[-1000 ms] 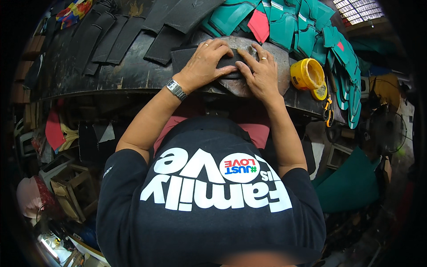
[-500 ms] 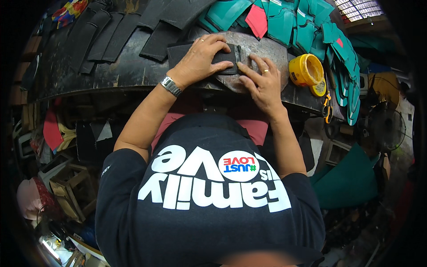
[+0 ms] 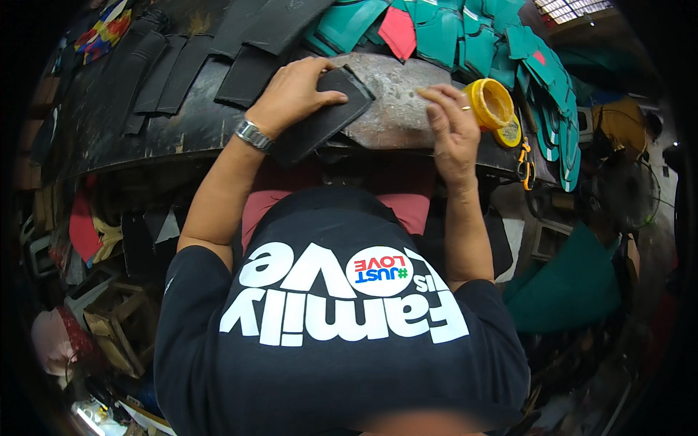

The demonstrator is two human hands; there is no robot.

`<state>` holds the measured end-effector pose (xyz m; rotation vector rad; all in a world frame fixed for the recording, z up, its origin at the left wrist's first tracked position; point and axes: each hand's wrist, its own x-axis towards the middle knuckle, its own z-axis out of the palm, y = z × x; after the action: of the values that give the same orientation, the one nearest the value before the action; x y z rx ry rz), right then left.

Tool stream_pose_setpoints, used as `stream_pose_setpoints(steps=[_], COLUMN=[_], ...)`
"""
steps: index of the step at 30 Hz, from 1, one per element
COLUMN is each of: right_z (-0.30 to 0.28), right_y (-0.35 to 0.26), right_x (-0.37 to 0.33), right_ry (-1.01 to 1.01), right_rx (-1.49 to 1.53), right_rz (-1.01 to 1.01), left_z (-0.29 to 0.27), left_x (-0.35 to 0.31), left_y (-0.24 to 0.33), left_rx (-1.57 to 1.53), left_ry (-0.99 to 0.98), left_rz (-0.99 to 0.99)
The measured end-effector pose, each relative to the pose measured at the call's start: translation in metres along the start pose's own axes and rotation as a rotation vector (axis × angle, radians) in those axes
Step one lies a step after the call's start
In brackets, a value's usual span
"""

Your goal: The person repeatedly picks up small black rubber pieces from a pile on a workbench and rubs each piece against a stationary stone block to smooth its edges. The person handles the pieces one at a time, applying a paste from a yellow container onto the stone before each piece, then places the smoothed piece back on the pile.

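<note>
My left hand (image 3: 294,98) is closed on a flat black panel (image 3: 323,120), with its thumb on top near the folded far edge. The panel lies tilted, its near end sticking out over the table's front edge. To the right, my right hand (image 3: 456,138) is raised beside a yellow tub (image 3: 490,103). Its fingers are bent and partly apart, slightly blurred, with nothing visible in them. The tub leans with its mouth toward the right, and brownish paste coats its inside. Between my hands shows a worn grey slab (image 3: 400,94) with pale smears.
More black panels (image 3: 243,76) lie overlapped on the dark table (image 3: 94,145) at the left. Teal pieces (image 3: 436,36) and a red piece (image 3: 398,33) are heaped at the back and right. A yellow lid (image 3: 509,134) and orange-handled scissors (image 3: 525,168) lie by the tub.
My right hand has left the black panel's edge and moved right to the tub. My left hand has shifted left and turned the panel, so its near end now hangs past the table edge.
</note>
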<state>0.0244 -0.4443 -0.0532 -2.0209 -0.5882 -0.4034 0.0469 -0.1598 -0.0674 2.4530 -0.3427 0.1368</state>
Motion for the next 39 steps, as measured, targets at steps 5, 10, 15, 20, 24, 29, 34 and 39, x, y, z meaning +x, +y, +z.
stream_pose_setpoints(steps=[5,10,15,20,24,29,34,39], right_z=[-0.076,-0.101,-0.098,-0.100,-0.082,-0.042,0.035,0.063], right_y=[0.021,0.039,0.039,0.025,0.002,-0.017,0.003,0.023], right_x=[0.029,0.047,0.053,0.039,0.016,0.007,0.003,0.004], right_ry=[0.051,-0.418,-0.469,0.137,-0.002,-0.009,-0.171,-0.255], right_rx=[-0.507,-1.094,-1.196,-1.143,-1.149,-0.663,-0.235,-0.483], right_rz=[0.050,0.007,0.075,0.039,0.061,-0.096,-0.064,-0.034], left_z=[-0.026,-0.020,0.020,0.025,0.030,0.033,0.031,0.030], left_x=[-0.009,-0.008,-0.027,-0.023,-0.018,-0.016,-0.015,-0.016], left_y=[0.020,0.028,0.018,0.002,0.004,0.002,-0.004,-0.007], left_rx=[-0.083,0.178,0.127,0.000,0.068,0.112,0.036,0.015], left_ry=[0.306,0.374,0.092,0.107,0.207,0.217,0.185,0.162], left_rz=[0.278,0.481,0.337,0.297,0.355,0.334,0.317,0.306])
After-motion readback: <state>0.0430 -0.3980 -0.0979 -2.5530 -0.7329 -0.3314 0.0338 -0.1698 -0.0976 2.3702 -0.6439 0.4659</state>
